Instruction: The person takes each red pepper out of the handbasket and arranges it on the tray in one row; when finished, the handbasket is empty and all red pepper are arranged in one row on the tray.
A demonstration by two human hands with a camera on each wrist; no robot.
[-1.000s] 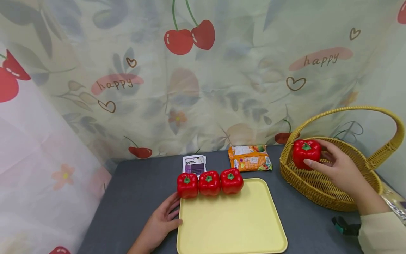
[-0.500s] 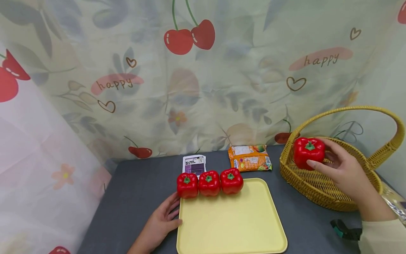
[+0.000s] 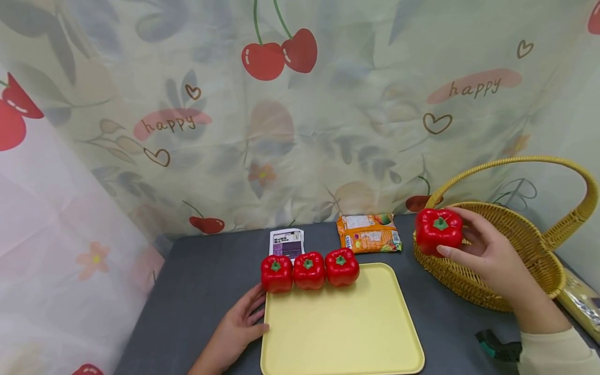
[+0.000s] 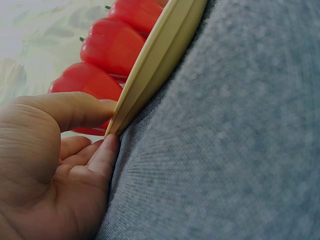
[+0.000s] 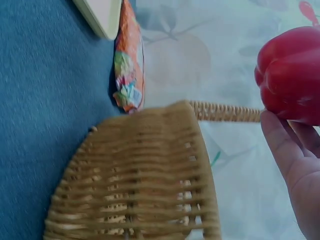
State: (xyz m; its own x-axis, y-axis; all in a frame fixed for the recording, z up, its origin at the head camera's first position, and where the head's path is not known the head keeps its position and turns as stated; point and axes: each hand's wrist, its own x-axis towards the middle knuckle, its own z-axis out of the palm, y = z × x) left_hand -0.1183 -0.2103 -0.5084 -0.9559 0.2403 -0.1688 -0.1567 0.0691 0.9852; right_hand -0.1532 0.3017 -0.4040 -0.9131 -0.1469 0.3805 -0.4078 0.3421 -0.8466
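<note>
My right hand [image 3: 489, 258] grips a red bell pepper [image 3: 439, 232] with a green stem, raised over the left rim of the wicker basket [image 3: 487, 294]. In the right wrist view that bell pepper [image 5: 295, 75] is well above the basket wall [image 5: 135, 175]. My left hand [image 3: 236, 328] is at the left edge of the pale yellow tray [image 3: 342, 333]. The left wrist view shows the thumb [image 4: 82, 110] and fingers pinching the tray rim [image 4: 150, 70]. Three more red bell peppers [image 3: 309, 271] stand in a row along the tray's far edge.
Behind the tray lie an orange snack packet [image 3: 370, 233] and a purple-and-white packet [image 3: 287, 244]. A black strap-like object [image 3: 499, 346] is near the right sleeve. The basket's tall handle [image 3: 515, 160] arches upward. A patterned curtain [image 3: 304, 130] hangs behind the dark table [image 3: 187, 291].
My right hand has carried the bell pepper left, from over the basket's inside to its left rim. My left hand, the tray and the other bell peppers have stayed in place.
</note>
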